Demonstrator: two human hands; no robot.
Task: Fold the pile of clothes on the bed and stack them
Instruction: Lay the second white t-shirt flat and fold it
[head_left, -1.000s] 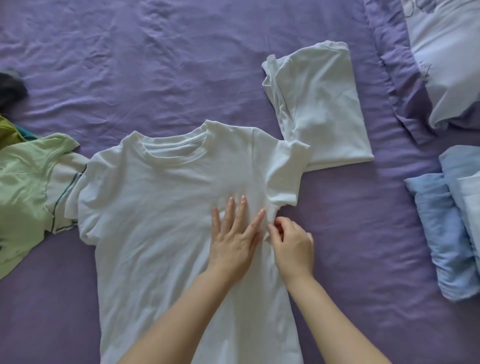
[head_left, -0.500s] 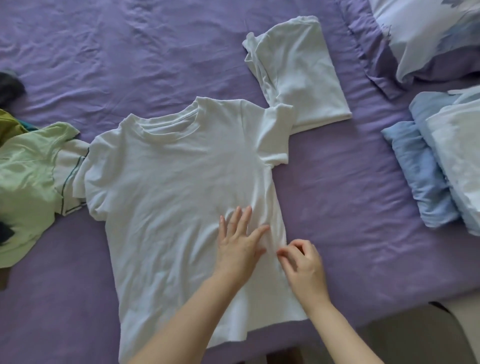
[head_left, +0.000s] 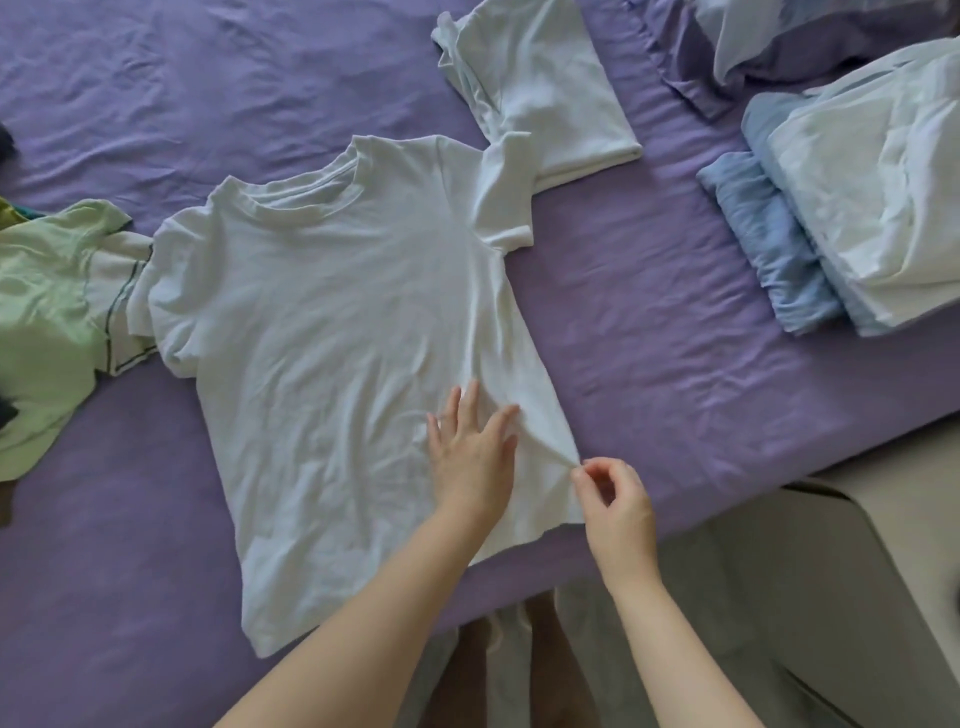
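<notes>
A white T-shirt (head_left: 332, 322) lies spread flat, neck away from me, on the purple bed sheet (head_left: 649, 322). My left hand (head_left: 470, 447) presses flat on its lower right part with fingers spread. My right hand (head_left: 613, 499) pinches the shirt's right side edge near the hem between thumb and forefinger. A folded white shirt (head_left: 540, 88) lies beyond the spread shirt's right sleeve. At the left edge sits a heap of unfolded clothes, with a light green garment (head_left: 47, 322) on top.
Folded light blue cloth (head_left: 769, 249) and a white bundle (head_left: 872, 187) lie at the right, with pillows (head_left: 779, 36) behind. The bed's near edge runs diagonally at the lower right, with floor and a pale piece of furniture (head_left: 857, 571) below it.
Both hands have slid down the shirt's right side from the armpit toward the hem. The view has shifted back, so the bed edge and floor now show.
</notes>
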